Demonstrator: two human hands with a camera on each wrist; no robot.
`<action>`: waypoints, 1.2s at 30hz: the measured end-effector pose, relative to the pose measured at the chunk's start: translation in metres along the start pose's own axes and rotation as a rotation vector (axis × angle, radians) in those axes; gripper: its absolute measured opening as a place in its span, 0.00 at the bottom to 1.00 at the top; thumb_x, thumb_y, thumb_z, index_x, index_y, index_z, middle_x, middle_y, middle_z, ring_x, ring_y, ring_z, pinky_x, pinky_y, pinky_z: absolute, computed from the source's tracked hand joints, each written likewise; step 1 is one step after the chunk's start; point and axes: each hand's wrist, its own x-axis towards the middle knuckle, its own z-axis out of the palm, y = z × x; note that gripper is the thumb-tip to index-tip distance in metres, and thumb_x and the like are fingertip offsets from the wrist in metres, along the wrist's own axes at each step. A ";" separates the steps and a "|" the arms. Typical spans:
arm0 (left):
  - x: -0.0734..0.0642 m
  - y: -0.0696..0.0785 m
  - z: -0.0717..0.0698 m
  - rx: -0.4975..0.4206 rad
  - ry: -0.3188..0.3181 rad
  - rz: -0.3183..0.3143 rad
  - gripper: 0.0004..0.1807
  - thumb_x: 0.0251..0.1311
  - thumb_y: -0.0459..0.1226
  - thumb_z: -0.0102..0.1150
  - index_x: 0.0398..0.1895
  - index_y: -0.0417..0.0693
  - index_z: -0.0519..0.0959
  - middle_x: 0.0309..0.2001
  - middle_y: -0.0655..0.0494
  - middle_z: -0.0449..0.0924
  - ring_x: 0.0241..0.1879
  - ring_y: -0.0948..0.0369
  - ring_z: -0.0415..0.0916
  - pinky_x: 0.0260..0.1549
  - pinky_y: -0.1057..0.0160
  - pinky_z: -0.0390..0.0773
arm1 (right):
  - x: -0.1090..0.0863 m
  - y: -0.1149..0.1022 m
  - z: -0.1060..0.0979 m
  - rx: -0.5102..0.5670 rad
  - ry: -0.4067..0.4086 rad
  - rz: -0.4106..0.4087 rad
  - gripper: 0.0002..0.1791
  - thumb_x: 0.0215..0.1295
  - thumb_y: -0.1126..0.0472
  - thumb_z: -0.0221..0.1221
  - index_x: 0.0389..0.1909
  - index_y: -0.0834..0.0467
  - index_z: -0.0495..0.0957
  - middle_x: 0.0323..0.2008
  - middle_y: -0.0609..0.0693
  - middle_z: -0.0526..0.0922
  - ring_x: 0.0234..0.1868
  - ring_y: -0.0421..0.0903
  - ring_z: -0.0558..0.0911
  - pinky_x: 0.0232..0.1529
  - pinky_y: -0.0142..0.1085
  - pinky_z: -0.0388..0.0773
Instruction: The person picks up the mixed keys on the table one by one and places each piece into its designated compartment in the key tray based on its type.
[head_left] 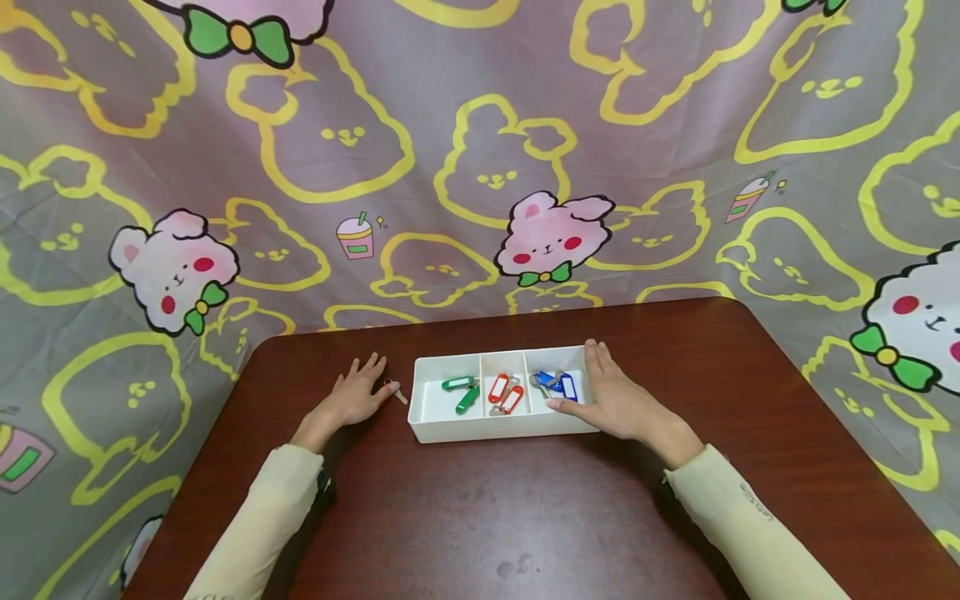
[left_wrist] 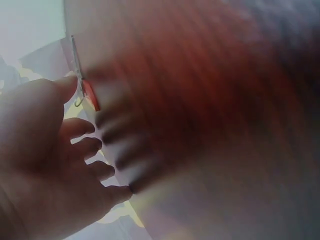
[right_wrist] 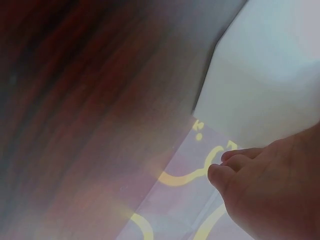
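Note:
A white three-compartment box (head_left: 487,430) sits on the table. Green key tags (head_left: 467,400) lie in its left compartment, red key tags (head_left: 512,400) in the middle, blue key tags (head_left: 569,386) with keys in the right. My right hand (head_left: 622,404) rests against the box's right end, fingers straight, the thumb over the front rim. To the left of the box, my left hand (head_left: 356,398) is spread with straight fingers. Beside its thumb is a key (head_left: 401,395); the left wrist view shows a red tag (left_wrist: 90,95) on it. Whether the thumb touches it I cannot tell.
The brown wooden table (head_left: 495,517) extends in front of the box and to both sides. A patterned cloth (head_left: 420,167) with cartoon faces hangs behind the table's back edge and along the sides.

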 end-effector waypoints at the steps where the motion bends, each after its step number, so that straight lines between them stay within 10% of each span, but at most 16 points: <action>1: 0.000 0.000 0.000 0.008 -0.003 -0.004 0.42 0.82 0.56 0.43 0.84 0.36 0.49 0.85 0.34 0.40 0.82 0.28 0.33 0.76 0.22 0.42 | 0.000 0.000 0.000 -0.001 -0.003 0.001 0.72 0.63 0.21 0.56 0.83 0.71 0.36 0.85 0.69 0.39 0.86 0.67 0.42 0.82 0.60 0.54; 36: -0.001 0.000 -0.009 0.091 0.202 0.135 0.20 0.73 0.41 0.63 0.59 0.37 0.85 0.66 0.36 0.80 0.68 0.36 0.75 0.63 0.38 0.78 | 0.000 -0.003 -0.001 0.007 -0.010 0.004 0.72 0.64 0.21 0.56 0.83 0.72 0.36 0.85 0.70 0.40 0.86 0.68 0.42 0.82 0.61 0.55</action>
